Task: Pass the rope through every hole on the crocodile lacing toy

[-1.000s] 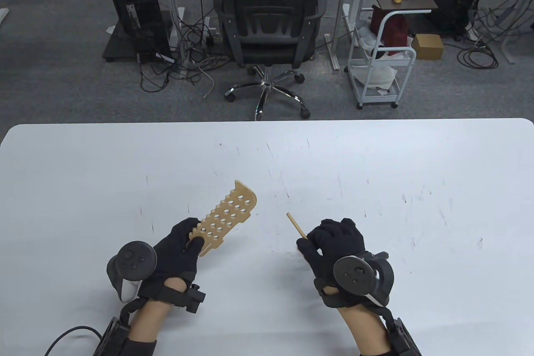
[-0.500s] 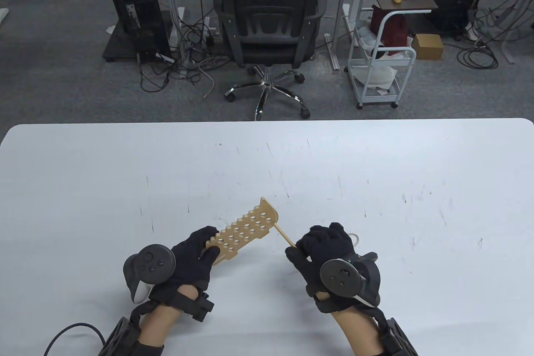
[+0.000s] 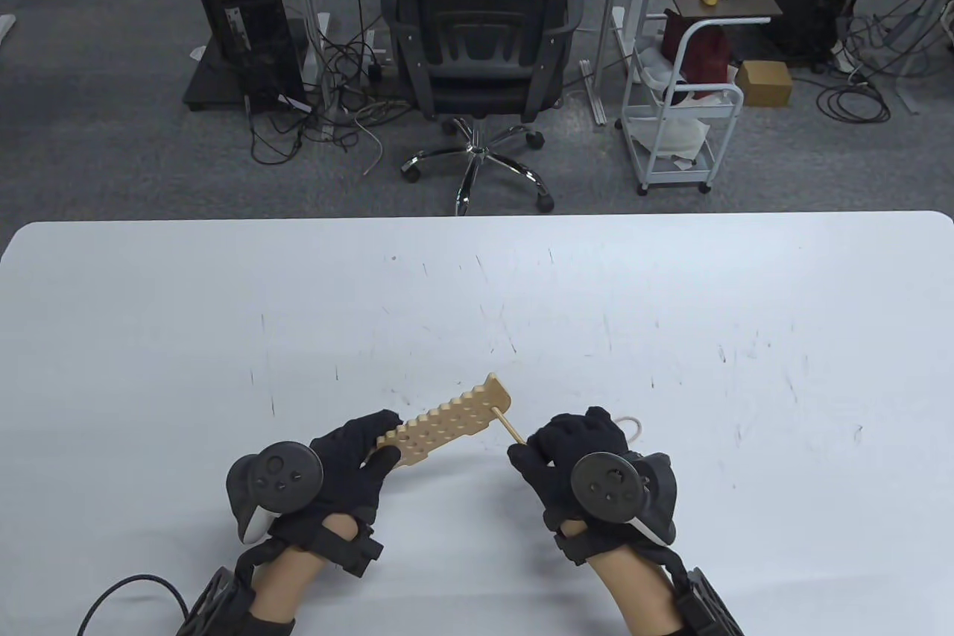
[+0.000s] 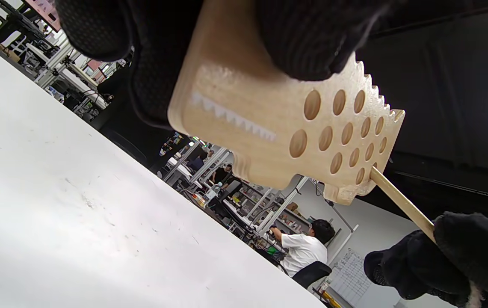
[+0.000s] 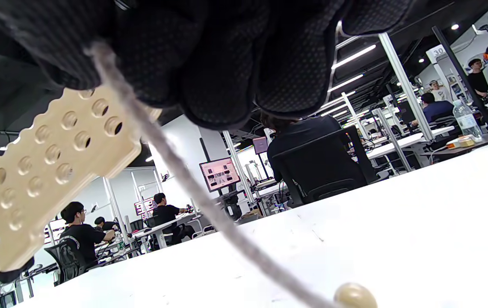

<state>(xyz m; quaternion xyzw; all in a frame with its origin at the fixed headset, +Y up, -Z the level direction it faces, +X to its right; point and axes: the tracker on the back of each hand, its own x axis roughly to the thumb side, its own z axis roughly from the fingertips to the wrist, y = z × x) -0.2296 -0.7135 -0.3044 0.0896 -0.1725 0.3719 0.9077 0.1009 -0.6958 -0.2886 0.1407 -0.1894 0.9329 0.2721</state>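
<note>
Left hand grips the flat wooden crocodile board by its toothed end, lifted off the surface so both faces are reachable. Right hand pinches the smooth wooden needle, tip at a corner hole just beside it; fuzzy rope trails below to a bead.

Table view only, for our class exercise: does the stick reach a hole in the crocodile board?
Observer: The left wrist view shows the stick meeting a hole at the free end of the board, on the side towards the right hand. I cannot tell how deep it goes.
Operator: Does rope trail behind it?
Observer: Yes. In the right wrist view, rope runs from the right hand down to the table.
Operator: What ends it?
Observer: A wooden bead lying on the table.
</note>
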